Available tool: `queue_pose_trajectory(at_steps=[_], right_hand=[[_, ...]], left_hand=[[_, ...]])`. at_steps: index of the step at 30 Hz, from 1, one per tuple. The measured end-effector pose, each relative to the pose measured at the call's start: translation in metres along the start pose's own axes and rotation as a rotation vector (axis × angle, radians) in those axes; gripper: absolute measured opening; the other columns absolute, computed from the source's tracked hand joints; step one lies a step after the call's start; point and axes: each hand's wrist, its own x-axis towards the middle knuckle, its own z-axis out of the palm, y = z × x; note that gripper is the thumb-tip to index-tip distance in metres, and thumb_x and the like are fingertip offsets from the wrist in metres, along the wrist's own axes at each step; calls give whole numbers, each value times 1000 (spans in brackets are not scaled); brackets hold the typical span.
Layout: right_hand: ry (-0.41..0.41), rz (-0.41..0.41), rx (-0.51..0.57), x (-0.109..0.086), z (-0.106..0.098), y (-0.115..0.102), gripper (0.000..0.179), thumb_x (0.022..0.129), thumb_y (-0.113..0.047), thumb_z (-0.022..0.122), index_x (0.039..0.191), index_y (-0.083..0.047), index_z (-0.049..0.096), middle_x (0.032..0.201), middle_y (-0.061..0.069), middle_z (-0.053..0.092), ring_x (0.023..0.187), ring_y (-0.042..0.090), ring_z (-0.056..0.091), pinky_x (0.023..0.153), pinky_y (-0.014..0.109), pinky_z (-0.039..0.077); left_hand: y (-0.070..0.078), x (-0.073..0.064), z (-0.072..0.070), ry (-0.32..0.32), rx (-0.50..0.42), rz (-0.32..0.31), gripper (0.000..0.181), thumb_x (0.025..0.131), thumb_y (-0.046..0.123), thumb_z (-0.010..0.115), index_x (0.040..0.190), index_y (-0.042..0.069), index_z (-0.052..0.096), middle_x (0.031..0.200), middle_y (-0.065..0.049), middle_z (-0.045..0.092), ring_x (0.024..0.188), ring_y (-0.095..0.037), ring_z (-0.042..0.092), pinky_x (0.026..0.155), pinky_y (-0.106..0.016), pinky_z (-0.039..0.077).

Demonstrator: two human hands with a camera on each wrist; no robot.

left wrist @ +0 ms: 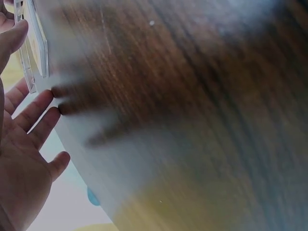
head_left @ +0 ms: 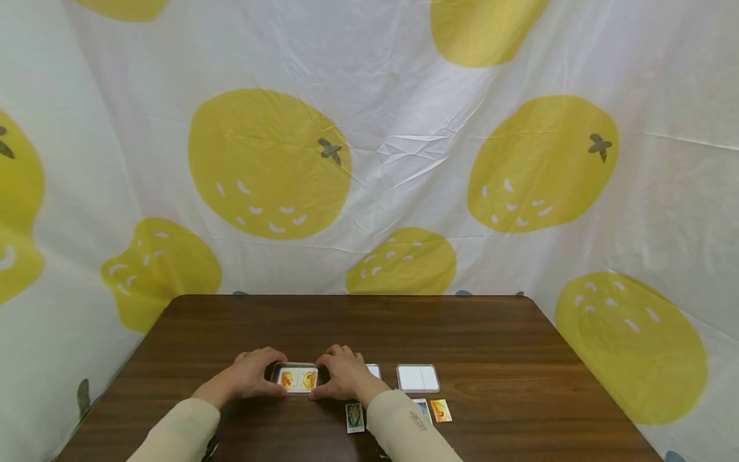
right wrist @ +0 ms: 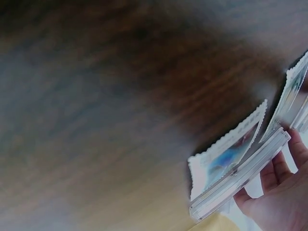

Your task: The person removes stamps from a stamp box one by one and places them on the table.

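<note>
A small clear plastic case (head_left: 297, 380) with two orange-and-yellow stamps on a white backing sits left of the table's middle. My left hand (head_left: 254, 374) holds its left end, thumb at the near corner and fingers at the far one. At the right end, my right hand (head_left: 344, 373) grips it the same way. In the left wrist view, the left hand's thumb touches the clear edge of the case (left wrist: 30, 57), which shows two layers; other fingers spread out. In the right wrist view, the right hand's fingers are beside a clear case edge (right wrist: 240, 175); its thumb is hidden.
Another clear case (head_left: 418, 378) with a blank white insert lies to the right; a similar one (head_left: 374, 370) is mostly behind my right hand. Nearer lie a dark green stamp (head_left: 355, 418), an orange stamp (head_left: 441, 410) and a pale stamp (head_left: 424, 410) partly covered by my sleeve.
</note>
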Motion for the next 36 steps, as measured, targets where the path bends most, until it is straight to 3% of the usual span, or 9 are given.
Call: queue_pose_trajectory(at_steps=[15, 26, 36], right_hand=[[-6, 11, -2, -1, -2, 0, 59, 76, -61, 78, 122, -26, 67, 129, -2, 54, 119, 20, 49, 95, 46, 40], [-20, 6, 9, -1, -3, 1, 59, 77, -60, 77, 123, -25, 66, 132, 1, 53, 121, 23, 47, 96, 49, 40], [-38, 15, 19, 0, -3, 0, 60, 78, -60, 76, 125, -25, 65, 135, 1, 51, 124, 23, 46, 99, 50, 39]], left_hand=[[-9, -11, -2, 64, 22, 53, 54, 75, 43, 83, 114, 11, 64, 118, -7, 64, 112, -33, 58, 91, -63, 39], [-23, -24, -12, 93, 45, 26, 59, 76, 46, 83, 118, 9, 64, 122, -13, 63, 116, -40, 56, 93, -66, 37], [-39, -41, -22, 141, 104, 26, 58, 74, 47, 83, 116, 11, 66, 119, -12, 64, 112, -41, 56, 87, -63, 40]])
